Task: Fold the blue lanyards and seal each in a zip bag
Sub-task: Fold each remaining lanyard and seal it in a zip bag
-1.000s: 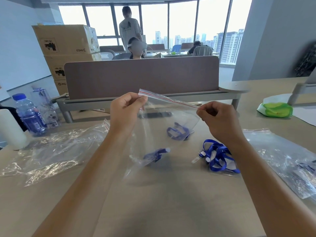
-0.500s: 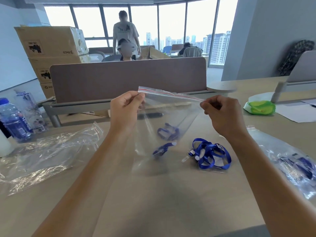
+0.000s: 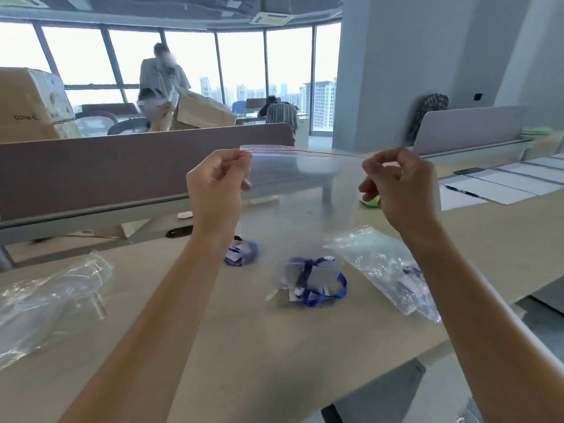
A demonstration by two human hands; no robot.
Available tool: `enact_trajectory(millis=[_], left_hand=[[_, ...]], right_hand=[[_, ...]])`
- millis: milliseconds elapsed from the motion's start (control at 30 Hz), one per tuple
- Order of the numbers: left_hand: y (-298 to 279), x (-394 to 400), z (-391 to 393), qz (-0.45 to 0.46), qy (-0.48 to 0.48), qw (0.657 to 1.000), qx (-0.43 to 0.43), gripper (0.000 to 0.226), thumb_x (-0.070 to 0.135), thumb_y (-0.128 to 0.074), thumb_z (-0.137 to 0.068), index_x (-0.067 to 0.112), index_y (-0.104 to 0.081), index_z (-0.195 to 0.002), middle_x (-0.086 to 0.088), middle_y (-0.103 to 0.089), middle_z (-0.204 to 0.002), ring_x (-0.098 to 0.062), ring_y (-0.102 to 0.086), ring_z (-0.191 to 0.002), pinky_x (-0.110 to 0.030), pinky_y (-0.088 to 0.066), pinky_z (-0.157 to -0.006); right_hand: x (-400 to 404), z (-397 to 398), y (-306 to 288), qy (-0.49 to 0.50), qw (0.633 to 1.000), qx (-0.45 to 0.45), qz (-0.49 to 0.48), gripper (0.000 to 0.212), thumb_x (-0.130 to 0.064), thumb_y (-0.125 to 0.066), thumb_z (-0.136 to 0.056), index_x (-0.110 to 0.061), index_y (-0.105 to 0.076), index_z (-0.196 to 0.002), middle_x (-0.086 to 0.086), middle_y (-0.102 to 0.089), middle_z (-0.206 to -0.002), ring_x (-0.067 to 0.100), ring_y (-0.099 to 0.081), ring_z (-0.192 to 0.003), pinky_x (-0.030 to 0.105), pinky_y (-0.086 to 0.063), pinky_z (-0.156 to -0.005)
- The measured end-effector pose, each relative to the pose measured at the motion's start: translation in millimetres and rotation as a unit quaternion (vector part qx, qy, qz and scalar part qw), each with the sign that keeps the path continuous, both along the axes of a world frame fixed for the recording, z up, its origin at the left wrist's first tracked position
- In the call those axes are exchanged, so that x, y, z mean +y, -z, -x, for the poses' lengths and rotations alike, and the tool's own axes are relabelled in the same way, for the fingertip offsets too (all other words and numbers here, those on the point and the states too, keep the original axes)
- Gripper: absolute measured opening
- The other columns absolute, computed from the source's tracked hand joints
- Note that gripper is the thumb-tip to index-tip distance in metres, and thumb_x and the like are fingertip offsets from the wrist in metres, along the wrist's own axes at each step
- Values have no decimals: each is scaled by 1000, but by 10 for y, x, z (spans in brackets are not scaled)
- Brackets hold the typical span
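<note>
Up high, left hand (image 3: 215, 181) and right hand (image 3: 399, 181) each pinch-grip the zip bag (image 3: 300, 193) top corners.

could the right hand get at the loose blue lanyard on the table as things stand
Probably not straight away. The right hand is pinching a top corner of the zip bag, which hangs in front of the blue lanyard. Nothing else blocks the path once it lets go.

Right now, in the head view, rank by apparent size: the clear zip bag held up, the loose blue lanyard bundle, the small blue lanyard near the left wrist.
1. Clear zip bag
2. Loose blue lanyard bundle
3. Small blue lanyard, partly hidden and farther, so its rank is unsure.
</note>
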State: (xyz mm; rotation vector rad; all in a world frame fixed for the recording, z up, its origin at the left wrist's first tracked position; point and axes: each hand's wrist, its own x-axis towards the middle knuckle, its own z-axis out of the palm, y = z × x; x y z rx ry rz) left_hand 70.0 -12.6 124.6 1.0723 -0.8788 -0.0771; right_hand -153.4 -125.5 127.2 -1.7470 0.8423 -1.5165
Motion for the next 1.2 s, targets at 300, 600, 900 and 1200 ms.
enact_trajectory(millis=[300,600,900,1200], left_hand=[[-3,-536,653,-16,102,994,45,5,12,-71,-92,8,-74,-93,-4,-58,-63,-16,-48,-51,-30,-42,-52],[655,-1545,837,-216,105,968,72,8,11,-63,-96,8,-70,-98,-10,-70,-82,-20,-67,-51,-28,-50,-49],[1505,-2107,585,-462,-10,861,-211,79,36,-81,-81,15,-44,-147,-12,-51,-139,-30,-50,-128,-40,-48,-98],[1621,-1940,401,-443,0,860,-254,56,41,-69,-92,21,-53,-142,-10,-50,-140,-27,-47,-131,-37,-43,-102]], right_hand=[[-155,677,-173,39,998,-45,2,8,-18,-57,-102,-20,-54,-95,5,-78,-79,27,-72,-56,25,-45,-44],[-1379,525,347,116,989,73,-62,8,-29,-63,-90,-28,-58,-97,-6,-76,-81,19,-76,-73,52,-62,-76],[-1990,253,1462,-18,929,336,-156,63,-31,-75,-93,-10,-49,-147,12,-67,-129,24,-66,-115,44,-50,-106],[-1877,161,1558,-10,893,448,-44,47,-41,-65,-98,-16,-61,-138,1,-65,-140,24,-58,-131,35,-40,-111]])
